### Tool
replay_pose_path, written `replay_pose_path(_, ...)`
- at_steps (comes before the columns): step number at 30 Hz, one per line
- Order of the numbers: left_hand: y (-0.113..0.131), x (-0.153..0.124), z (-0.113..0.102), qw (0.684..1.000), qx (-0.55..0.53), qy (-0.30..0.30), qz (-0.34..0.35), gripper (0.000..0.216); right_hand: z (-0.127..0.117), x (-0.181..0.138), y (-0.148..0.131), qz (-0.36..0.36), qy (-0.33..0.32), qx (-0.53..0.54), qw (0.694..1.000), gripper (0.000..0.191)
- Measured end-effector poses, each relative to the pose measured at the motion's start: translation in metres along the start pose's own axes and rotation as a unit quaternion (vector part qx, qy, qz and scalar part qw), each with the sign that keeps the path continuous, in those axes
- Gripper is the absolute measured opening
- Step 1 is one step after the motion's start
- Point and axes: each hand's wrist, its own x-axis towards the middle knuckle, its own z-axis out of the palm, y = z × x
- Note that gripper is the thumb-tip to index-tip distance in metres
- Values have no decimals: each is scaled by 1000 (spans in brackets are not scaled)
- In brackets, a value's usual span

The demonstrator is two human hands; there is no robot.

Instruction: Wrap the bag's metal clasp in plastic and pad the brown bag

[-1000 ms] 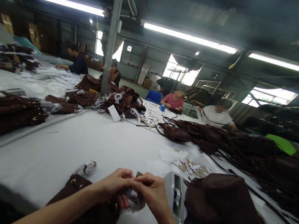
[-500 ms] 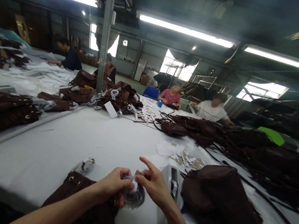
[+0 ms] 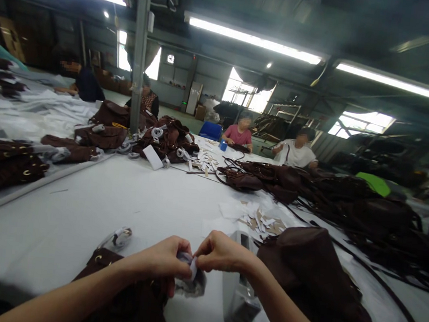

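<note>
My left hand (image 3: 176, 260) is closed around a small bundle wrapped in clear plastic (image 3: 194, 287), held just above the front of the table. A white strip (image 3: 193, 268) lies across the bundle's upper side. My right hand (image 3: 215, 251) pinches at that strip, its fingertips almost meeting my left thumb. Below my left forearm lies a dark brown bag (image 3: 133, 296) with brass-coloured eyelets. A plastic-wrapped ring-shaped piece (image 3: 118, 238) sits at that bag's upper end. Beneath my right wrist stands a grey tape dispenser (image 3: 239, 303).
Another brown bag (image 3: 302, 274) lies right of the dispenser, with scraps of paper and card (image 3: 264, 221) behind it. Brown bags and straps (image 3: 334, 200) are heaped along the right. More bags (image 3: 163, 137) surround a metal post (image 3: 136, 69). Several people sit across the table.
My right hand has turned inward, its raised index finger now curled down onto the strip. The brown-backed end of the strip no longer shows. The view has swung slightly right.
</note>
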Motion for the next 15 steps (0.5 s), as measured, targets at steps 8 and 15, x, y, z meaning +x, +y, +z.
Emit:
replay_pose_path(8, -1, 2, -1, 1000, 0, 18, -5, 33, 8, 3, -9, -21, 99, -151, 983, 18)
replay_pose_path(15, 2, 8, -20, 992, 121, -27, 15, 20, 25, 5, -17, -40, 202, -303, 930, 22)
